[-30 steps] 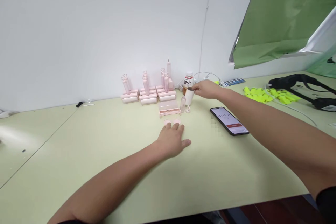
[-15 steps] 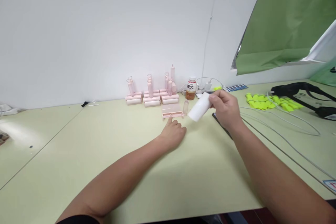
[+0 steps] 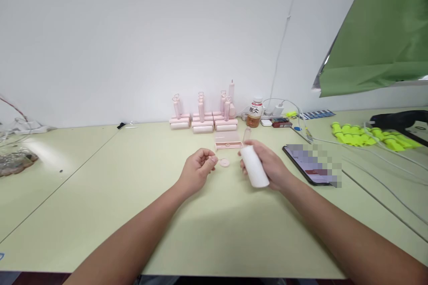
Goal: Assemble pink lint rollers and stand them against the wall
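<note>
My left hand (image 3: 198, 170) pinches a small pale pink disc-shaped end cap (image 3: 224, 163) by its thin stem, low over the table. A white paper roll (image 3: 255, 167), like a lint-roller refill, lies tilted in my right hand (image 3: 269, 164), whose fingers wrap round its far side. Just beyond both hands an open pink case (image 3: 229, 145) rests on the table with its clear lid tipped back. Beside it stands a clear pink tube-like handle (image 3: 246, 134), partly behind the right hand. Farther back, pink lint rollers (image 3: 202, 128) are lined up with handles standing upright.
A labelled drink bottle (image 3: 254, 112) stands by the wall, near a white charger (image 3: 278, 109) and cables. To the right lie a phone (image 3: 307, 167) and several neon yellow pieces (image 3: 357, 133). A clear bag (image 3: 16, 161) is at far left.
My left hand has drawn back from the open case and now holds the pink end cap. The right hand has come inward and lower with the white roll, now tilted the other way.
</note>
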A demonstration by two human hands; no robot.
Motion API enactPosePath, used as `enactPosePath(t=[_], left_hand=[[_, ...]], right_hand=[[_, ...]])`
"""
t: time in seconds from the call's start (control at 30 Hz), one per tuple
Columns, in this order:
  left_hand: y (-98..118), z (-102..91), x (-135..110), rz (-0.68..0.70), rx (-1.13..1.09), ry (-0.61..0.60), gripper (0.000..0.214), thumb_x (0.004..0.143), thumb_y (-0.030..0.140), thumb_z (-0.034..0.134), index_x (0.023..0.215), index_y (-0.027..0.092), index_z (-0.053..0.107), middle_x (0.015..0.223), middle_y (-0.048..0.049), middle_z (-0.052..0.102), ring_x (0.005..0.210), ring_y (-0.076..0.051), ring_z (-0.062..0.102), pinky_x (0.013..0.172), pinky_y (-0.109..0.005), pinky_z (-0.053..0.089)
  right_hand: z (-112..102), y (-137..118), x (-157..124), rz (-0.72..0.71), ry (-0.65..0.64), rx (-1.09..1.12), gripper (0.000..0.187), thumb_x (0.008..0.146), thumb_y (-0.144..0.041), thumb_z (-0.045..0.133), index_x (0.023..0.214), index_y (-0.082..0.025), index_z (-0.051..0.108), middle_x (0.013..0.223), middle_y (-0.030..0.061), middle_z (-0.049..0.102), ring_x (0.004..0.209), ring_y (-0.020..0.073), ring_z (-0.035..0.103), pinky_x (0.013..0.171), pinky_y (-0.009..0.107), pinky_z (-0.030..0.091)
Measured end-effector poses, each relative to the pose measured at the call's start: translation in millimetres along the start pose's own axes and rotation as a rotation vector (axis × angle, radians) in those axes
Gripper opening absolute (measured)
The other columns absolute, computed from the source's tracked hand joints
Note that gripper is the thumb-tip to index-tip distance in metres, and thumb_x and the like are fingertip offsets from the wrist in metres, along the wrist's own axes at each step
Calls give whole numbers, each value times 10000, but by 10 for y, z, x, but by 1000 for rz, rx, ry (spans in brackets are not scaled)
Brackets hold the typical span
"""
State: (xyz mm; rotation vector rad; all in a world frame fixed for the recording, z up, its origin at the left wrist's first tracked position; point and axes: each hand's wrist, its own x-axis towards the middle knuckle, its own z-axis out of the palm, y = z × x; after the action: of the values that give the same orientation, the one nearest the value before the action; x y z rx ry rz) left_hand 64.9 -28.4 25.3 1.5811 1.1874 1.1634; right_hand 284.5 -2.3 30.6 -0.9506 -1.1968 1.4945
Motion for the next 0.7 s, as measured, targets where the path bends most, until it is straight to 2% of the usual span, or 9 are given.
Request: enactPosePath(t=[0.1, 0.2, 0.33, 0.5, 0.57, 0.63, 0.7], left_hand=[[-22, 68, -49, 48, -83, 19, 264, 833, 431, 631, 868, 176, 571, 814, -21, 654, 755, -149, 616, 701, -276, 479], [-28, 139, -120, 104, -83, -69, 265, 867, 430, 608, 946, 179, 578, 967, -59, 694, 888, -180, 653, 788, -306, 501], [-47, 202, -158, 128, -65, -140, 311, 908, 415, 562, 1125, 193, 570, 1125, -81, 682, 1053, -209, 644, 900, -333, 499], [-64, 234, -164, 141, -11, -213, 389, 949, 429, 470, 1256, 201, 538, 1266, -93, 628, 1150, -223, 598, 985, -360, 470], [-68, 228, -188, 195, 66, -204, 494, 953, 436, 442, 1395, 217, 429, 1410, -111, 515, 1243, -241, 527, 1027, -393, 443], [-75, 209, -210, 273, 153, -144, 601, 940, 439, 452, 1485, 241, 297, 1540, -116, 342, 1339, -264, 422, 1064, -430, 407], [-88, 179, -206, 344, 273, -141, 586, 915, 440, 484, 1460, 262, 363, 1578, -93, 269, 1386, -286, 345, 1097, -463, 361]], right_hand=[[105, 116, -100, -25, -246, -198, 511, 757, -495, 709, 1120, -263, 433, 822, 5, 646, 633, 169, 606, 554, 286, 472], [131, 189, -149, -124, -351, -342, 552, 780, -391, 722, 1211, -255, 406, 783, -26, 604, 628, 128, 534, 563, 235, 402], [119, 207, -165, -161, -371, -407, 603, 832, -366, 674, 1321, -251, 340, 843, -6, 610, 651, 127, 507, 589, 240, 388], [129, 201, -163, -181, -353, -429, 592, 856, -400, 647, 1342, -259, 338, 852, 9, 602, 704, 159, 543, 616, 263, 410], [135, 203, -165, -191, -354, -426, 590, 866, -407, 636, 1353, -267, 334, 870, 15, 612, 697, 157, 543, 611, 261, 408], [136, 206, -168, -203, -348, -418, 596, 869, -409, 631, 1364, -273, 327, 881, 16, 621, 684, 153, 539, 608, 258, 404], [130, 208, -167, -214, -337, -426, 601, 868, -416, 628, 1369, -275, 328, 866, 11, 625, 673, 154, 541, 604, 258, 402]])
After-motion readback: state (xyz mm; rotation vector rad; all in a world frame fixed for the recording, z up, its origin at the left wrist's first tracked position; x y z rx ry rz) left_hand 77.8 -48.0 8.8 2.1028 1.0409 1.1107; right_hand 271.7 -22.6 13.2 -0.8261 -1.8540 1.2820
